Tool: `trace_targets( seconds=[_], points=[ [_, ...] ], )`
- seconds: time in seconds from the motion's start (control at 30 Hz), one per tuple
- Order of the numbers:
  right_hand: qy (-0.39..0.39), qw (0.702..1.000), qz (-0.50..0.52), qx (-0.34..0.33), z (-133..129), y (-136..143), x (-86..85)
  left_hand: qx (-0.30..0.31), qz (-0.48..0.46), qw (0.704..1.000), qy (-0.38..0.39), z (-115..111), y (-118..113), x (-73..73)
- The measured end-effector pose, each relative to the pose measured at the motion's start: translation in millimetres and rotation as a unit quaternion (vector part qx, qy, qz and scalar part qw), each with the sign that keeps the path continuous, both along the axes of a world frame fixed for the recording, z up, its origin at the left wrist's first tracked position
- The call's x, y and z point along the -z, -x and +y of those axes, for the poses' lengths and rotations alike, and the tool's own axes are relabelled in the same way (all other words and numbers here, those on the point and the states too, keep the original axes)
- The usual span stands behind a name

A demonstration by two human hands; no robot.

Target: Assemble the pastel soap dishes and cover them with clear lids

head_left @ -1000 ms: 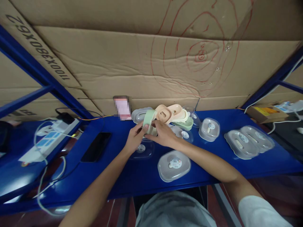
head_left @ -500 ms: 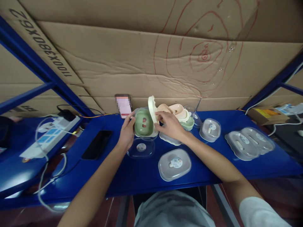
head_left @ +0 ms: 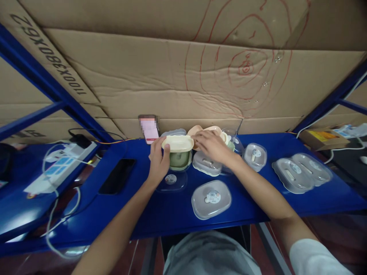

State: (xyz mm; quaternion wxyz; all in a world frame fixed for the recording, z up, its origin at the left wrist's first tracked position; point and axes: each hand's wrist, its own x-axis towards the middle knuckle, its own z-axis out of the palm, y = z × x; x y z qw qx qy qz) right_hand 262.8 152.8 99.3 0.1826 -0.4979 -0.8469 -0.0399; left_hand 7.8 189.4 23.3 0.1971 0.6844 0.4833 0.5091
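My left hand (head_left: 159,160) is closed on the left end of a cream oval soap-dish tray (head_left: 178,144), thumb on its near rim. The tray is held level over a green soap dish (head_left: 180,160), hiding its far part. At the tray's right end is my right hand (head_left: 213,146), its fingers loosely bent and apart over peach trays (head_left: 195,131); whether they touch the cream tray is unclear. Below the right hand sits a lidded clear box (head_left: 207,162). A clear lid with a round label (head_left: 172,180) lies in front of the green dish.
Lidded clear boxes stand nearby: one at the front (head_left: 211,200), a small one (head_left: 254,156) and a pair (head_left: 292,175) to the right. A black phone (head_left: 117,175) lies left; another phone (head_left: 149,129) leans on the cardboard (head_left: 129,76). A power strip (head_left: 61,166) is far left.
The cream tray has turned from upright to level and passed into my left hand, now above the green dish. My right hand has moved slightly right, off the tray's side.
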Motion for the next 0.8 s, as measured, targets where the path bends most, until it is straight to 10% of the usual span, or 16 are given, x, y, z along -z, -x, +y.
trace_targets(
  seconds=[0.23, 0.8],
  points=[
    [0.127, 0.966, -0.052, 0.221, 24.3, -84.6, 0.2, -0.016, 0.103, 0.993, -0.053, -13.4, -2.9, -6.6],
    [0.085, 0.971, 0.041, 0.219, 44.0, -90.1, 18.2, 0.007, 0.211, 0.970, -0.118, -18.9, -5.6, -2.0]
  ],
)
